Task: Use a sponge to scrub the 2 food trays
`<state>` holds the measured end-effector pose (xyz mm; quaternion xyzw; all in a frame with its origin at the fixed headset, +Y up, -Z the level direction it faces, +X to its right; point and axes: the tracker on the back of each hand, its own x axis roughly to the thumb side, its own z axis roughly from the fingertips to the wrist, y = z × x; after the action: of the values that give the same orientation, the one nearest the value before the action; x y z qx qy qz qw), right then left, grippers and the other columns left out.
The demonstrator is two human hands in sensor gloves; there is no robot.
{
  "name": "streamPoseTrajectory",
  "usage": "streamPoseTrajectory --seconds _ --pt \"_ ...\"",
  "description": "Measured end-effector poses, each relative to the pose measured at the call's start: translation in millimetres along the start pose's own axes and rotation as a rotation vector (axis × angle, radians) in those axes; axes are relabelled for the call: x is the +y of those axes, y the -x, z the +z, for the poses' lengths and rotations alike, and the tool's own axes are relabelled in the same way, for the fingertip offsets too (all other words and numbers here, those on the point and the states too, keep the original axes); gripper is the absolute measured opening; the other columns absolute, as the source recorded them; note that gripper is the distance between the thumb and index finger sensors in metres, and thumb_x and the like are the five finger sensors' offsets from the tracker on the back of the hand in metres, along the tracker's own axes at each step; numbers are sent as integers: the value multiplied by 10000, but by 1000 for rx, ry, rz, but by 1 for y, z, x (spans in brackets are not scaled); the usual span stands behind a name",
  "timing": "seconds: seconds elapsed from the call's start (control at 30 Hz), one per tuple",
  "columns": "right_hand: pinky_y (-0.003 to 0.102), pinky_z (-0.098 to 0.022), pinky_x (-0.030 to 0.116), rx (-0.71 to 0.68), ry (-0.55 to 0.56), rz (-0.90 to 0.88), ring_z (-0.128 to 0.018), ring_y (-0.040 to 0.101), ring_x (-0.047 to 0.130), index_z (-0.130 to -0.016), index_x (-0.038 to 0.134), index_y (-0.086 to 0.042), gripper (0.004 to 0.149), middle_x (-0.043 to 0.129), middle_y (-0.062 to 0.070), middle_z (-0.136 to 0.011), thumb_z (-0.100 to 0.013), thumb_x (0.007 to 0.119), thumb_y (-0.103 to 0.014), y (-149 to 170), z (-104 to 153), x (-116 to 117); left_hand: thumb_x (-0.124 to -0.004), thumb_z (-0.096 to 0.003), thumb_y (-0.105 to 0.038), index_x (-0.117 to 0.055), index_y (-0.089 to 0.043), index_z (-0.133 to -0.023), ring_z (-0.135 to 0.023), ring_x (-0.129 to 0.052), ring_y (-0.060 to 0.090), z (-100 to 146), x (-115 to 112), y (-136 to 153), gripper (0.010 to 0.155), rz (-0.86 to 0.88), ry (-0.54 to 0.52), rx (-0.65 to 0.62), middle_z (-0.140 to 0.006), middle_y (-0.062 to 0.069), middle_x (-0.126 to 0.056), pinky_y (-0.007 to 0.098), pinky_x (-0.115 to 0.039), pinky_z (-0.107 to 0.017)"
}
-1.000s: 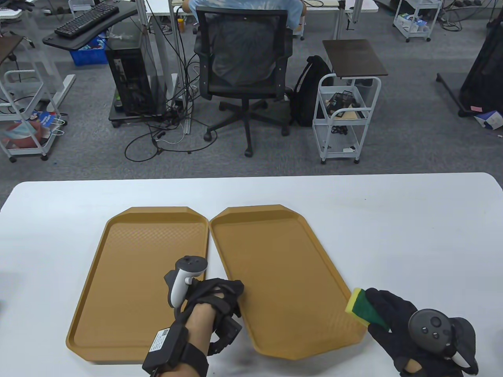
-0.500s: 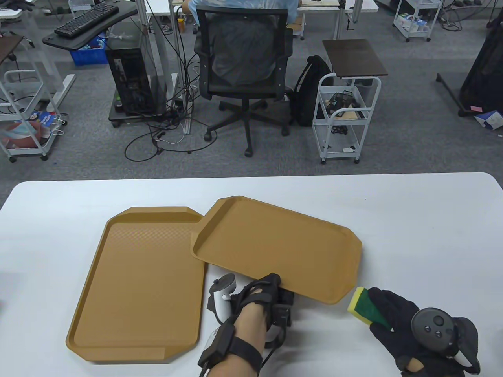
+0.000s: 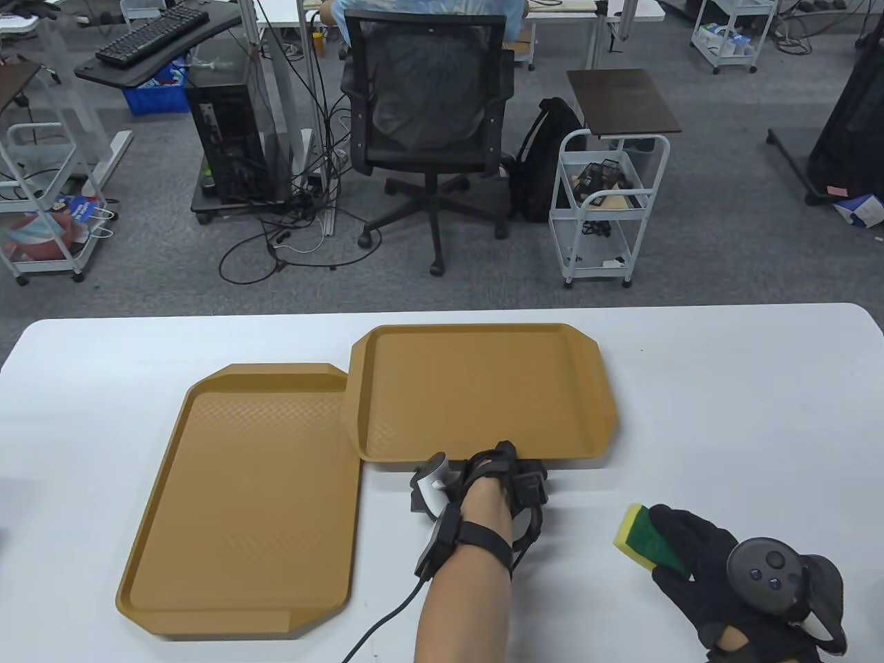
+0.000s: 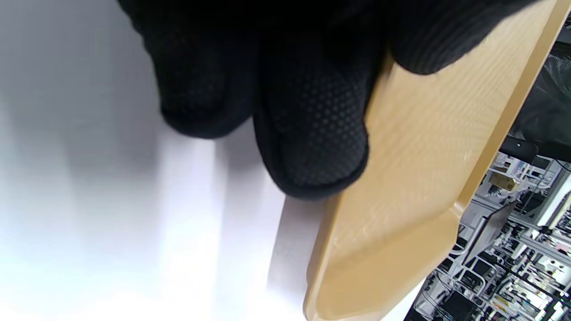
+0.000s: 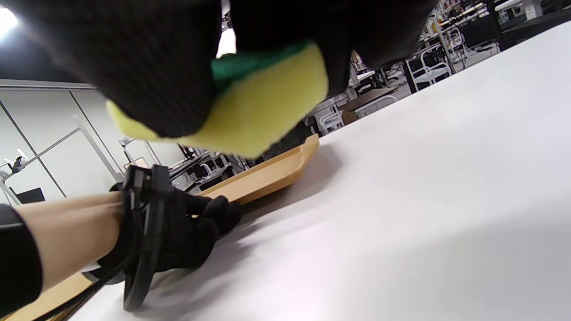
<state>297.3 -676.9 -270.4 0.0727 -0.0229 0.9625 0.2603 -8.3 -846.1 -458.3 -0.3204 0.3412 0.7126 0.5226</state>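
Note:
Two tan food trays are on the white table. One tray (image 3: pixel 248 497) lies flat at the left, lengthwise. The other tray (image 3: pixel 476 394) is turned crosswise and raised off the table, its left end over the first tray's far right corner. My left hand (image 3: pixel 507 469) grips its near rim; in the left wrist view the gloved fingers (image 4: pixel 312 133) lie under the tray (image 4: pixel 424 178) and the thumb on top. My right hand (image 3: pixel 697 552) holds a yellow and green sponge (image 3: pixel 646 539) above the table at the near right. The sponge (image 5: pixel 263 111) fills the top of the right wrist view.
The white table (image 3: pixel 725 387) ends at its far edge, with grey floor beyond. An office chair (image 3: pixel 428 124) with a person seated, a backpack (image 3: pixel 545 159) and a white cart (image 3: pixel 608 207) stand behind the table.
My left hand took hold of the right tray's near rim, lifted it and swung it from lengthwise to crosswise, carrying it farther back. The right hand with the sponge stayed in place.

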Motion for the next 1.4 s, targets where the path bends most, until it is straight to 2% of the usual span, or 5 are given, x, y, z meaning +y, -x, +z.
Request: streamPoseTrajectory --seconds 0.77,0.9,1.03,1.23,1.4 --pt "592 -742 617 6 17 20 -940 376 727 -1053 575 -347 719 639 102 -1089 -437 946 -371 4 1 -1 -777 -472 -581 -816 -170 -921 -513 -1142 219 36 22 -12 609 -329 -118 -188 -739 22 -1062 385 -915 -407" --pt "590 -743 618 16 14 27 -942 375 727 -1053 575 -345 718 638 103 -1088 -438 944 -372 5 1 2 -789 -449 -568 -825 -213 -919 -534 -1097 261 72 66 -42 590 -472 -227 -367 -747 20 -1048 417 -868 -414" --pt "590 -743 617 26 8 40 -943 375 725 -1052 577 -344 717 637 102 -1089 -437 944 -372 6 -1 5 -794 -440 -569 -838 -258 -923 -608 -1044 287 112 146 -73 576 -688 -554 -491 -823 38 -993 445 -825 -460" --pt "591 -745 614 59 -10 76 -944 376 723 -1051 580 -343 713 637 102 -1088 -438 944 -370 11 -4 12 -809 -436 -549 -755 -267 -1000 -902 -802 409 139 264 -93 633 -875 -973 -399 -1039 100 -745 556 -656 -642" --pt "592 -745 612 84 -18 109 -945 377 721 -1050 580 -345 711 635 103 -1089 -438 943 -369 14 -7 18 -815 -445 -522 -636 -247 -1077 -1014 -668 475 137 325 -95 712 -965 -1071 -248 -1112 111 -621 617 -573 -706"
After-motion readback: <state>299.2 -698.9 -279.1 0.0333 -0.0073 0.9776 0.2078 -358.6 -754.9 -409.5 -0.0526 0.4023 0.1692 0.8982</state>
